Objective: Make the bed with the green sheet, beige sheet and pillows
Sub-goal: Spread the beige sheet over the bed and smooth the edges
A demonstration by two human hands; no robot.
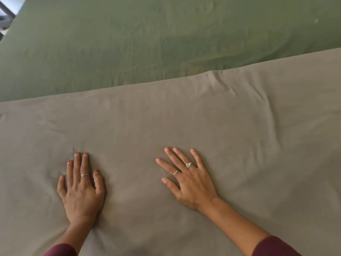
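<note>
The beige sheet (203,117) covers the near half of the bed, its far edge running across the view from left to upper right. Beyond that edge lies the green sheet (147,39), spread flat over the mattress. My left hand (82,183) presses flat on the beige sheet at lower left, fingers straight. My right hand (186,178) lies flat on the same sheet at lower centre, fingers spread. Light creases show in the beige sheet to the right of my right hand. No pillows are in view.
The bed's far left corner shows at the top left, with a dark frame or piece of furniture (6,10) beside it on the floor.
</note>
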